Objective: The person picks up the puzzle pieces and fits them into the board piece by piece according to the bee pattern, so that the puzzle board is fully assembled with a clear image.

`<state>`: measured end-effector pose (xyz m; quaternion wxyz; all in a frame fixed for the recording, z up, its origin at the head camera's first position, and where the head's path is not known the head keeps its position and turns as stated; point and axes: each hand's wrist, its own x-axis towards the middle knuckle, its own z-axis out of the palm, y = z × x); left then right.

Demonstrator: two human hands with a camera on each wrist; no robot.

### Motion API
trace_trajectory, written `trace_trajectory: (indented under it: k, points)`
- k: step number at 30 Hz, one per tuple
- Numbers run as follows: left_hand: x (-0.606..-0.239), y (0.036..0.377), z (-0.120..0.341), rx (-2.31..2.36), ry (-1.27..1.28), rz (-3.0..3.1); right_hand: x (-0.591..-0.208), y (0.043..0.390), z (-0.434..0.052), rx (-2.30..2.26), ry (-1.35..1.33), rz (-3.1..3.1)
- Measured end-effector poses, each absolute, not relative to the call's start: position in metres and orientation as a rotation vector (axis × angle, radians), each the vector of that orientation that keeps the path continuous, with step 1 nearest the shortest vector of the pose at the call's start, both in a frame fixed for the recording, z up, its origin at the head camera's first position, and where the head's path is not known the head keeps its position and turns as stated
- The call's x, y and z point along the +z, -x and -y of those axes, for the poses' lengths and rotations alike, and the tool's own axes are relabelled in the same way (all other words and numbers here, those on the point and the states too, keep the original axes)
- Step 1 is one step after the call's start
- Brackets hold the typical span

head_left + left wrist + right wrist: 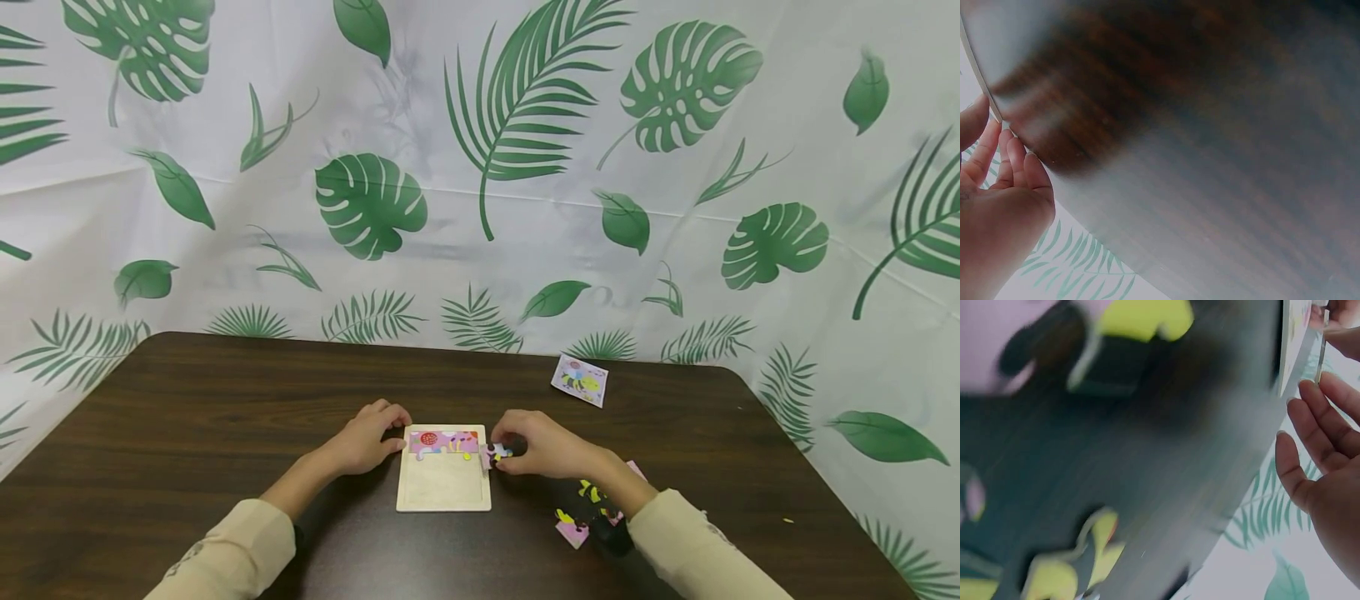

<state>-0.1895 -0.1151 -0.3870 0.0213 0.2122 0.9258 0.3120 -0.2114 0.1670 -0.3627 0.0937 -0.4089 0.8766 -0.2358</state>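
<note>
1. Puzzle tray (442,492) flat on the dark worktop (225,400), about mid-width and near the front edge; top row already filled with pink pieces (442,442), rest of the recess bare.
2. Left hand (367,437) at the tray's upper left corner, fingers curled over the rim; the left wrist view shows fingertips (1019,156) against the thin pale edge. Looks like a steadying hold rather than a lift.
3. Right hand (543,446) at the tray's right edge, fingers pinching a small puzzle piece (495,454) just at the rim below the filled row.
4. Piece judged light, thin, stiff, likely wood or board; little risk of breakage, but tabs could jam if forced in tilted. Best held by the edges, face left clear, kept flat.
5. Tray judged light, apt to slide on the smooth worktop; corner hold sensible.
6. Loose pieces (581,512) right of the tray, beneath the right forearm; printed card (579,380) farther back right of the tray.
</note>
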Motion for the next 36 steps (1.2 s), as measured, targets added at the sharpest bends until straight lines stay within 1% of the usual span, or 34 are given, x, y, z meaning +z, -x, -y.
trace_trajectory:
  k: [16, 21, 31, 36]
  points:
    - [-0.388, 0.19, 0.116, 0.967, -0.68, -2.87, -0.365, 0.205, -0.117, -0.697, 1.176, -2.588]
    - [-0.389, 0.191, 0.116, 0.964, -0.69, -2.868, -0.367, 0.204, -0.103, -0.678, 1.206, -2.591]
    - [-0.389, 0.193, 0.116, 0.973, -0.7, -2.855, -0.37, 0.203, -0.085, -0.614, 1.259, -2.659]
    - [-0.389, 0.193, 0.116, 0.981, -0.72, -2.862, -0.37, 0.2, -0.079, -0.539, 1.241, -2.707]
